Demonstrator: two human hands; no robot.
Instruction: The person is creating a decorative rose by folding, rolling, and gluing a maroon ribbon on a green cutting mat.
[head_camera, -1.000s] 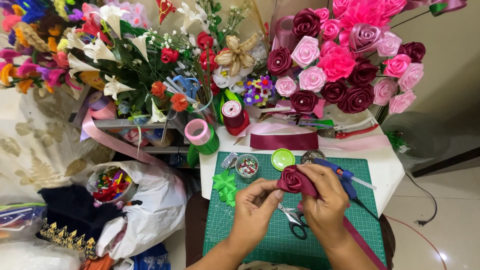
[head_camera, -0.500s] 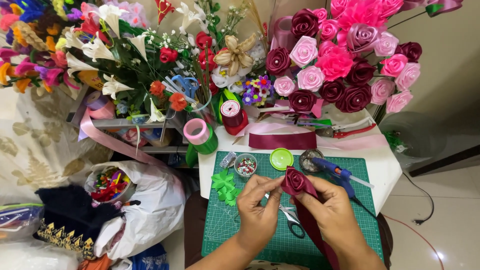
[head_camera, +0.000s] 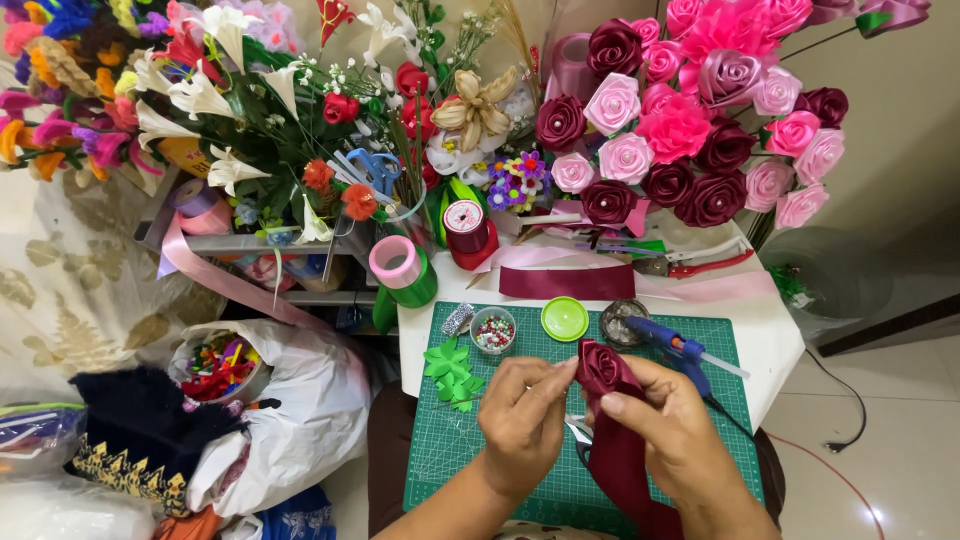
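Glue gun beside open mat

We see a bright, evenly lit scene — soft daylight-like light with no harsh glare. Around our hands the shadows are faint and short, falling on the green cutting mat beneath them. Focus is crisp near the hands and on the flowers beyond them; the far left corners go slightly soft — with mild wide-angle stretching at the frame edges.

A rose sits between both hands over the mat; glue gun right, lid behind it.
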